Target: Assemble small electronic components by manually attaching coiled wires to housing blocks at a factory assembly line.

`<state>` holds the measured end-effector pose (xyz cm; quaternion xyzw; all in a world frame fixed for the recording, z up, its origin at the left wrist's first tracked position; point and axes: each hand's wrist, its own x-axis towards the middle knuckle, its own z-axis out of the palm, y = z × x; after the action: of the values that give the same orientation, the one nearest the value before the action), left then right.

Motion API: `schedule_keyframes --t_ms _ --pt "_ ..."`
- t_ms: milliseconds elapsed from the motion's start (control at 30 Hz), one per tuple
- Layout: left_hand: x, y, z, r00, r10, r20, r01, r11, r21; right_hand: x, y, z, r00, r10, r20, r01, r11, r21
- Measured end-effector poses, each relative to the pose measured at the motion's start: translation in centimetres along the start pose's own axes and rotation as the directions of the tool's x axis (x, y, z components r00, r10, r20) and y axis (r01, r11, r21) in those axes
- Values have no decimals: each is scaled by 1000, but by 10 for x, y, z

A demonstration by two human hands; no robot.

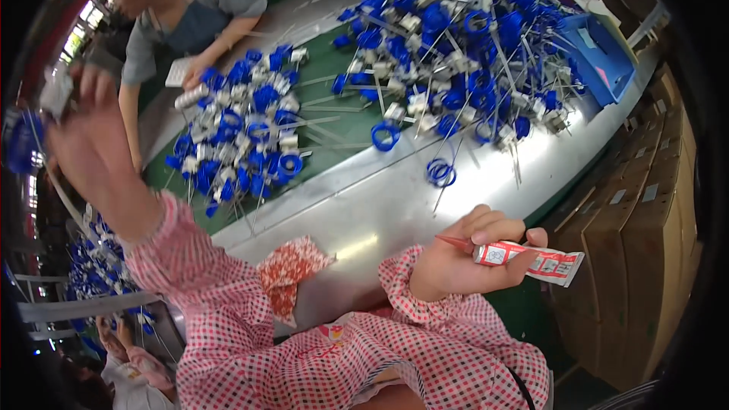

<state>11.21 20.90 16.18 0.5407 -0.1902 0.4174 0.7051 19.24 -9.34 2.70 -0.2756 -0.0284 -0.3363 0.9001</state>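
Note:
Raised at the far left, my left hand (89, 125) is smeared by motion, its fingers closed round a small white block (56, 93). A blue coil (24, 143) hangs beside that block and seems to belong to it. My right hand (474, 258) is wrapped round a red and white squeeze tube (528, 258) with a pointed red nozzle (453, 242) aimed left. Beyond the right hand, a loose blue coil with thin metal legs (441, 173) lies on the metal table edge (357, 220). A red flowered cloth (288, 273) is between my forearms.
A big heap of blue coils with white blocks (456, 38) covers the far table; a smaller heap (243, 125) sits on the green belt (334, 118). A blue bin (600, 61) stands far right, cardboard boxes (630, 235) below. Across the table a person (186, 23) works; others are lower left.

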Motion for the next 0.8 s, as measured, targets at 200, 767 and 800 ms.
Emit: schedule_keyframes --t_ms 200,767,800 --pt "156 -158 115 920 380 -94 -329 881 340 52 7 -22 993 -60 -105 39 981 -192" --pt "248 -347 2 492 -742 454 -451 229 863 43 -26 -9 991 93 -94 -102 990 -100" --pt "198 -391 23 470 -728 498 -386 338 858 54 -10 -23 996 33 -78 -49 976 -214"
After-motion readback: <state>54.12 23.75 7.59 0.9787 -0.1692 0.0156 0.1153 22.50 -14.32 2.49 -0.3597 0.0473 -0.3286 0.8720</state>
